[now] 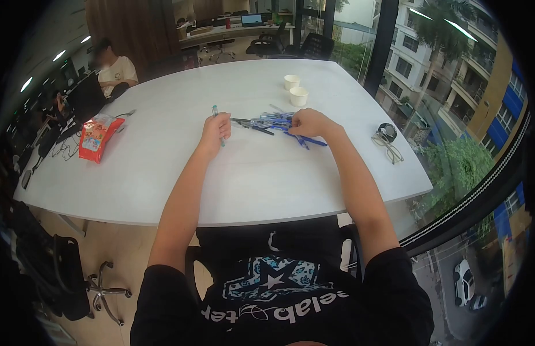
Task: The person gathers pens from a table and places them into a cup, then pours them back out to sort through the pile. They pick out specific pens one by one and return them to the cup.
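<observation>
My left hand (215, 134) is closed round a pen (215, 109) with green-teal ends, held nearly upright just above the white table (250, 184). To its right lies a loose pile of pens (266, 121), mostly blue and clear, with a few dark ones on the near left side. My right hand (311, 123) reaches into the right end of this pile, its fingers bent and drawn together among the blue pens. What its fingertips grip is hidden. A blue pen (316, 142) sticks out below that hand, towards me.
Two white paper cups (298, 97) stand behind the pile. A dark watch (387, 132) and a pair of glasses (388, 150) lie at the right edge. On the left are a red snack bag (96, 138) and cables. Another person (116, 69) sits beyond the table's far left.
</observation>
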The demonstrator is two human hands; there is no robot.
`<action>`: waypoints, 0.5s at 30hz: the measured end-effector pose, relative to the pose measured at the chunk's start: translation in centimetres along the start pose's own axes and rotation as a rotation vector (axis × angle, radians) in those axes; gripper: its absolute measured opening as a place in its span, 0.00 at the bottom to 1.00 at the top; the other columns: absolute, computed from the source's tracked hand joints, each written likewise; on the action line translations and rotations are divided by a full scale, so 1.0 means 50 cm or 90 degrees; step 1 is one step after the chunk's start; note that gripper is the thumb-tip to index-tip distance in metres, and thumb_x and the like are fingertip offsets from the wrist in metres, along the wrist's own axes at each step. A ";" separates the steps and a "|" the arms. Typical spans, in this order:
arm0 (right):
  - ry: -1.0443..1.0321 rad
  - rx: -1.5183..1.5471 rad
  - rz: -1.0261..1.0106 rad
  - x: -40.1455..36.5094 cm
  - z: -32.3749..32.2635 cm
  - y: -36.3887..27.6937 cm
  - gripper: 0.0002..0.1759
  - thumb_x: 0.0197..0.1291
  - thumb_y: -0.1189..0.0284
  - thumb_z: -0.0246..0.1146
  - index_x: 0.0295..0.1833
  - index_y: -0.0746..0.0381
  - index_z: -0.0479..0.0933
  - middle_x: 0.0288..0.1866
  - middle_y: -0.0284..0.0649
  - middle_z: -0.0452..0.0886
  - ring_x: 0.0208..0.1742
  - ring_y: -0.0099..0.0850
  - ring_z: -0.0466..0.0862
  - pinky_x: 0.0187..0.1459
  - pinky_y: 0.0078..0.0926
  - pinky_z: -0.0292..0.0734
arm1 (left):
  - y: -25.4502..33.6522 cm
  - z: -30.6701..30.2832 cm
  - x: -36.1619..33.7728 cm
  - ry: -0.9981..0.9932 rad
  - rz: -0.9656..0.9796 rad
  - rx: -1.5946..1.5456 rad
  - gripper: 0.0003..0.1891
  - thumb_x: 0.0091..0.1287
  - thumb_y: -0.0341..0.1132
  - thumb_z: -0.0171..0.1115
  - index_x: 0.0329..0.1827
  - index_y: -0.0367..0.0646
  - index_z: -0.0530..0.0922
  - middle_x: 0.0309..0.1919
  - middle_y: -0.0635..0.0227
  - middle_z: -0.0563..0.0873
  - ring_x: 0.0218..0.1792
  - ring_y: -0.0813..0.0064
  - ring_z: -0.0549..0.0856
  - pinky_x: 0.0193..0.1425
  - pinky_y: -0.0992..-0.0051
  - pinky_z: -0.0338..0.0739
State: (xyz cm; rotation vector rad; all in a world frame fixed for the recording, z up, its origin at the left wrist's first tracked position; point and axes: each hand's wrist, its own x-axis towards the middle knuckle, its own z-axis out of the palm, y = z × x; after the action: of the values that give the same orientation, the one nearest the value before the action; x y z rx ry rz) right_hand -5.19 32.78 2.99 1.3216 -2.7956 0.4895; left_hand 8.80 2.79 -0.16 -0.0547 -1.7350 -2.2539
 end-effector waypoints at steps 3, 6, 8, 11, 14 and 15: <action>-0.019 0.221 0.013 -0.001 -0.015 0.005 0.17 0.64 0.58 0.74 0.36 0.63 0.86 0.30 0.39 0.87 0.32 0.30 0.85 0.37 0.32 0.79 | 0.005 0.014 -0.008 -0.014 -0.012 -0.002 0.21 0.79 0.40 0.59 0.26 0.52 0.61 0.20 0.79 0.62 0.22 0.82 0.61 0.30 0.74 0.60; -0.078 0.530 -0.002 0.016 -0.015 -0.003 0.13 0.70 0.65 0.72 0.38 0.64 0.86 0.29 0.35 0.86 0.28 0.22 0.83 0.31 0.23 0.76 | 0.019 0.046 -0.020 -0.030 -0.008 0.006 0.21 0.77 0.42 0.65 0.27 0.53 0.63 0.21 0.81 0.62 0.21 0.84 0.60 0.29 0.75 0.59; -0.046 0.571 -0.043 0.017 -0.002 -0.053 0.13 0.71 0.65 0.71 0.39 0.64 0.86 0.29 0.35 0.86 0.27 0.20 0.82 0.30 0.20 0.75 | 0.025 0.074 -0.029 -0.070 0.001 0.010 0.15 0.75 0.43 0.69 0.36 0.48 0.72 0.23 0.82 0.66 0.22 0.86 0.62 0.30 0.76 0.60; 0.005 0.636 -0.099 0.013 0.018 -0.123 0.13 0.73 0.65 0.71 0.40 0.65 0.86 0.30 0.33 0.87 0.26 0.19 0.81 0.29 0.18 0.75 | 0.027 0.107 -0.051 -0.126 0.032 0.210 0.12 0.75 0.42 0.70 0.50 0.46 0.77 0.29 0.81 0.75 0.27 0.87 0.70 0.34 0.78 0.64; 0.029 0.670 -0.137 0.022 0.034 -0.150 0.14 0.74 0.64 0.71 0.41 0.66 0.86 0.31 0.32 0.87 0.29 0.18 0.83 0.31 0.18 0.76 | -0.004 0.139 -0.055 -0.086 0.123 0.321 0.15 0.74 0.42 0.72 0.54 0.45 0.80 0.33 0.79 0.81 0.35 0.86 0.76 0.39 0.79 0.68; 0.043 0.644 -0.130 0.021 0.037 -0.159 0.14 0.74 0.64 0.71 0.42 0.65 0.87 0.31 0.32 0.88 0.30 0.18 0.83 0.32 0.18 0.76 | -0.002 0.139 -0.057 -0.087 0.122 0.320 0.15 0.74 0.42 0.72 0.54 0.45 0.80 0.33 0.79 0.81 0.35 0.86 0.76 0.39 0.79 0.68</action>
State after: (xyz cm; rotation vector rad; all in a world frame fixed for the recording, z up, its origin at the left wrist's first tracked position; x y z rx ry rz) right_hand 0.37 26.75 3.56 1.5785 -2.3049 2.0307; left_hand 10.44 10.00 1.02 -0.2577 -2.2110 -1.6628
